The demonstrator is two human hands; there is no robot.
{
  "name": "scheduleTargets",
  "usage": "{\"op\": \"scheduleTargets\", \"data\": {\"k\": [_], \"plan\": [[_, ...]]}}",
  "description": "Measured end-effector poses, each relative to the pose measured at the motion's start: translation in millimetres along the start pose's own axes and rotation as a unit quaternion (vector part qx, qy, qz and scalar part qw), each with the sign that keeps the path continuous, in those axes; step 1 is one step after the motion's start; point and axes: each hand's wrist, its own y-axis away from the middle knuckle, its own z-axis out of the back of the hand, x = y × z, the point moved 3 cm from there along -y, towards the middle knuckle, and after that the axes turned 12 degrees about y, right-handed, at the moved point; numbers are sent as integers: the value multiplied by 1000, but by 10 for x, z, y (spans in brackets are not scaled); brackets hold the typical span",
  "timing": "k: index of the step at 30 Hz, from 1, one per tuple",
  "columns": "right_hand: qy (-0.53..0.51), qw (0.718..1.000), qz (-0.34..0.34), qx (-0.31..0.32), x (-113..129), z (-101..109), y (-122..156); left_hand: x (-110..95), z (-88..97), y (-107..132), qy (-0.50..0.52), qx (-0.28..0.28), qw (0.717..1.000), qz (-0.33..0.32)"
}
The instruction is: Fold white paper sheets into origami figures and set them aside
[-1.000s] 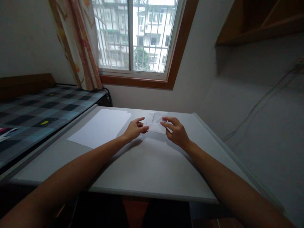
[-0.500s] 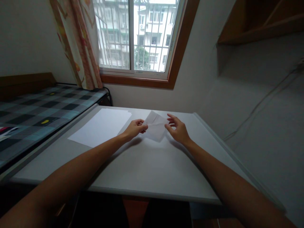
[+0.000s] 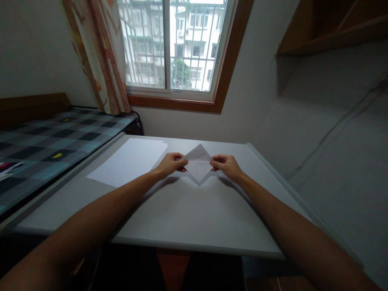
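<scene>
Held just over the table (image 3: 188,218), toward its far edge: one folded paper (image 3: 198,165), turned like a diamond, tips pointing up and down. Cannot tell whether the lower tip touches the tabletop. Pinched at the left corner by the left hand (image 3: 171,163), thumb and fingers shut on the edge. Pinched at the right corner by the right hand (image 3: 226,166), shut the same way. Set squarely between the two hands, long axis running side to side from grip to grip, with a crease along that same line. Equally near to both hands. Counted: one folded paper, two hands on it, one flat stack (image 3: 130,161) of white sheets on the table to the left, apart from the left hand, sheet number not readable. Beyond, one bed (image 3: 60,141), one window (image 3: 176,44), one curtain (image 3: 100,60).
</scene>
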Motion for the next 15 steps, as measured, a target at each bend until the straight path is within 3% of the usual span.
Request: {"op": "scheduleTargets", "data": {"k": [11,15], "plan": [[9,1000,12,-22,25,31,-10,31,0,15,12,39,999,36],[25,999,7,33,7,18,-6,70,-48,31,-41,88,995,32]]}}
